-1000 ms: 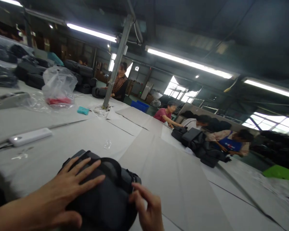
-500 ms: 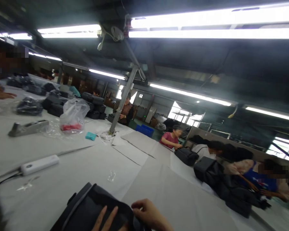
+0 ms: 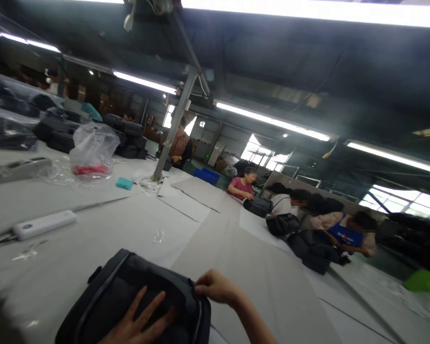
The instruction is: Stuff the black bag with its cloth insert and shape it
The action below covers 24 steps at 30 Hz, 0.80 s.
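A dark grey bag [image 3: 122, 291] lies on the white table [image 3: 236, 267] right in front of me. My left hand [image 3: 138, 322] rests flat on top of the bag with its fingers spread. My right hand [image 3: 215, 287] pinches the bag's far right edge, near its zip line. Both forearms run off the bottom of the picture.
A white power bank [image 3: 45, 223] with a cable lies at the left, a small clear plastic piece [image 3: 159, 235] beyond the bag. Farther off stand a plastic bag with red contents [image 3: 93, 150], a teal pad [image 3: 123, 183] and a metal post [image 3: 172, 129]. Several co-workers handle black bags [image 3: 308, 243] at the right.
The camera swung up and then partly back down. My left hand stayed on the bag; my right hand shifted to the bag's far right edge and gripped it.
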Motion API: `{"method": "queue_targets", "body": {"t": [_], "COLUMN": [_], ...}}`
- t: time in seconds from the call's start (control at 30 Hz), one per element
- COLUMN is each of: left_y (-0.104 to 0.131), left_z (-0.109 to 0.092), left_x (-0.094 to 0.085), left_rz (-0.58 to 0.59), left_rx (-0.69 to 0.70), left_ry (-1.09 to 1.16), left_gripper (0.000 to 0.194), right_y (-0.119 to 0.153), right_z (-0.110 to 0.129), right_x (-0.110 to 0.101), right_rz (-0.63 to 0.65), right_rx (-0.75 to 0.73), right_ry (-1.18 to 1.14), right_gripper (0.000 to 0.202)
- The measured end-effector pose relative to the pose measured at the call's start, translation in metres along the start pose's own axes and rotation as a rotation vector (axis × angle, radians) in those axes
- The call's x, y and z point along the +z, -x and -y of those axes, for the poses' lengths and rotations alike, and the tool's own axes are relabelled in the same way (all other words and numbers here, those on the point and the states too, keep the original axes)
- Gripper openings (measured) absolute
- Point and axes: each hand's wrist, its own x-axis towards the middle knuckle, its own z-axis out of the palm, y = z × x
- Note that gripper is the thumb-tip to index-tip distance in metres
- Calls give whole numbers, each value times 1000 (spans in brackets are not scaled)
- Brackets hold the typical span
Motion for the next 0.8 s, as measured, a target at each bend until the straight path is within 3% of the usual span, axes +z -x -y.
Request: {"method": "queue_targets", "body": {"t": [0.17, 0.33, 0.57, 0.73, 0.8], "left_y": [8, 1, 13, -22, -38], "left_z": [-11, -8, -9, -25, -36], "left_x": [5, -3, 9, -17, -20], "left_rz": [176, 306, 179, -113, -137], "left_rx": [-52, -97, -65, -2, 25], "left_ry": [222, 303, 165, 17, 13], "left_gripper": [99, 115, 103, 75, 72], "right_y": [7, 12, 9, 9, 8], "right_z": [-8, 0, 1, 8, 15], "right_x": [9, 15, 12, 14, 15], "right_rz": [-37, -53, -40, -148, -192], "right_rx": [35, -36, -32, -34, -46], "right_ry": [-51, -29, 86, 245, 352], "right_gripper": [8, 34, 13, 8, 8]}}
